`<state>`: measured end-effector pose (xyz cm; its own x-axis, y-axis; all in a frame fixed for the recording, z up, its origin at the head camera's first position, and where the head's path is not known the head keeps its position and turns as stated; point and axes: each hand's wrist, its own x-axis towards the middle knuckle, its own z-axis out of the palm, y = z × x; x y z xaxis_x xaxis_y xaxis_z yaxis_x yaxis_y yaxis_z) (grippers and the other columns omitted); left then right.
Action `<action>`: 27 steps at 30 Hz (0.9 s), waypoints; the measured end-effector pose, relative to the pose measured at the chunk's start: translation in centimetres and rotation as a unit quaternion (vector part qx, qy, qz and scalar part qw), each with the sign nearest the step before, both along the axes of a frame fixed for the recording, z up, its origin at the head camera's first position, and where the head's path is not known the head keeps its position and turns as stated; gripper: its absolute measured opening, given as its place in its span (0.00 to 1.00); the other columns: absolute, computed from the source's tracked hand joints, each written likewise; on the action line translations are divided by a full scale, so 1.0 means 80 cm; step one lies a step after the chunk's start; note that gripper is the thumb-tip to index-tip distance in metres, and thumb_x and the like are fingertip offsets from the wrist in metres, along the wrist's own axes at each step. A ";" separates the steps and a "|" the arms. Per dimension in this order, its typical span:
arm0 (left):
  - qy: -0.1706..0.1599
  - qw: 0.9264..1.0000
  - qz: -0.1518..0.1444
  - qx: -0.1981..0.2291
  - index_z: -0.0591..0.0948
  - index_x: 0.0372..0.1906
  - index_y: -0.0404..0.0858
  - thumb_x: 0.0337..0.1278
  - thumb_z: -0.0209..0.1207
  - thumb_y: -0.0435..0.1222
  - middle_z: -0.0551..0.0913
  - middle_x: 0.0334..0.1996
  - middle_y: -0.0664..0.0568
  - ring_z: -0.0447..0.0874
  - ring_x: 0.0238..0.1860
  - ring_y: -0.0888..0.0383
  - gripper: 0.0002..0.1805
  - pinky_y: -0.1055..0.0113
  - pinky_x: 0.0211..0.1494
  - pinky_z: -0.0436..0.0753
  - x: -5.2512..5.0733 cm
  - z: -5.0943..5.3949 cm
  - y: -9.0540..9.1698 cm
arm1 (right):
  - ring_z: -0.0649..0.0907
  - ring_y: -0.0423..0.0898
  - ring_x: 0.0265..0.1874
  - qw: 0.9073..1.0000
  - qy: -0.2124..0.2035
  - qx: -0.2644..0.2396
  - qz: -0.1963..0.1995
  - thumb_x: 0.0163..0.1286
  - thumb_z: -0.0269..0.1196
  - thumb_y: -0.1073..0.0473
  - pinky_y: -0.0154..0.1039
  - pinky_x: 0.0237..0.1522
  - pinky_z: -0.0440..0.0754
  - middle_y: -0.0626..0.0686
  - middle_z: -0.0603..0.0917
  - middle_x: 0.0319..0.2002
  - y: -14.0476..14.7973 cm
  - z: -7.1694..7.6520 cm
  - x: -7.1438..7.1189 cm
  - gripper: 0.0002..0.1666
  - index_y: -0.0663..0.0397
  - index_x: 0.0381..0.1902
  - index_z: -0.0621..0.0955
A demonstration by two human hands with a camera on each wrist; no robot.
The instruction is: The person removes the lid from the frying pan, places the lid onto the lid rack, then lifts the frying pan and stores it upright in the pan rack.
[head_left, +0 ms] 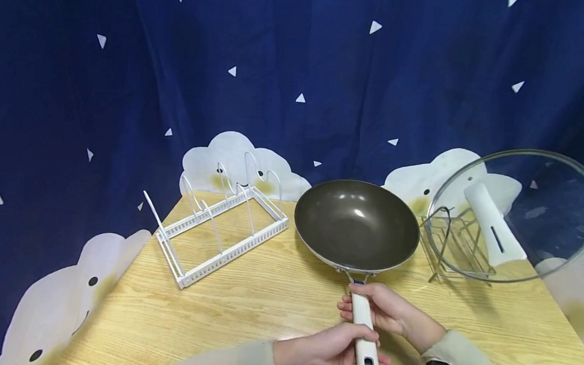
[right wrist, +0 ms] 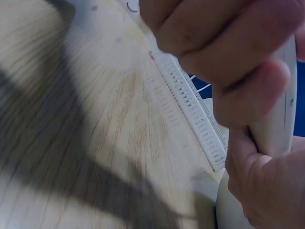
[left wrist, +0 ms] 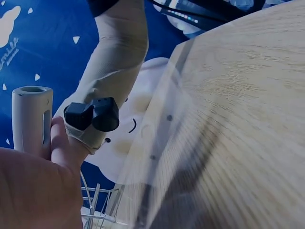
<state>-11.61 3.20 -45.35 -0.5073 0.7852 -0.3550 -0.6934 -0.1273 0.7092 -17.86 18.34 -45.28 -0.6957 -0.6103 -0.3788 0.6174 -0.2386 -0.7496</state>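
A dark-coated frying pan [head_left: 356,226] with deep sloping sides is held over the wooden table, its inside facing up. Its white handle [head_left: 362,313] points toward me. Near the handle's end, my left hand [head_left: 326,351] grips it, thumb on top and fingers passing underneath. Closer to the pan, my right hand [head_left: 390,313] holds the same handle, thumb also on top. In the left wrist view the handle's hollow end [left wrist: 28,119] stands out beside the hands. Curled fingers [right wrist: 228,52] cover part of the handle in the right wrist view.
A white rack [head_left: 235,264] with upright wire dividers stands left of the pan. To the right, a glass lid [head_left: 554,228] with a white grip leans in a small metal wire rack [head_left: 442,248]. A blue curtain [head_left: 277,117] hangs behind the table [head_left: 239,311].
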 end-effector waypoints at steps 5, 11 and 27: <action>-0.009 0.999 0.038 -0.004 0.70 0.46 0.34 0.58 0.48 0.36 0.79 0.46 0.31 0.81 0.48 0.48 0.13 0.49 0.61 0.71 0.006 -0.002 0.009 | 0.81 0.44 0.33 0.997 -0.018 -0.066 0.024 0.77 0.39 0.62 0.33 0.46 0.80 0.53 0.77 0.32 0.005 -0.001 -0.003 0.12 0.64 0.38 0.68; -0.026 0.995 0.096 0.005 0.70 0.47 0.32 0.56 0.49 0.34 0.81 0.33 0.48 0.82 0.34 0.57 0.15 0.59 0.54 0.79 0.015 -0.003 0.020 | 0.79 0.39 0.27 0.997 -0.029 -0.071 0.024 0.78 0.39 0.59 0.27 0.34 0.78 0.48 0.77 0.28 0.004 -0.003 -0.002 0.15 0.58 0.34 0.69; -0.011 0.989 0.147 -0.029 0.73 0.37 0.37 0.61 0.53 0.39 0.75 0.19 0.57 0.76 0.20 0.64 0.08 0.72 0.32 0.79 0.017 -0.004 0.034 | 0.79 0.36 0.21 0.998 0.035 0.037 -0.023 0.73 0.53 0.52 0.27 0.29 0.80 0.45 0.77 0.21 -0.004 -0.012 -0.002 0.17 0.54 0.25 0.73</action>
<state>-10.24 5.93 -45.67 -0.7028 0.5823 -0.4087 -0.6473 -0.2851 0.7069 -18.02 18.06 -46.23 -0.7491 -0.5491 -0.3707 0.5524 -0.2088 -0.8070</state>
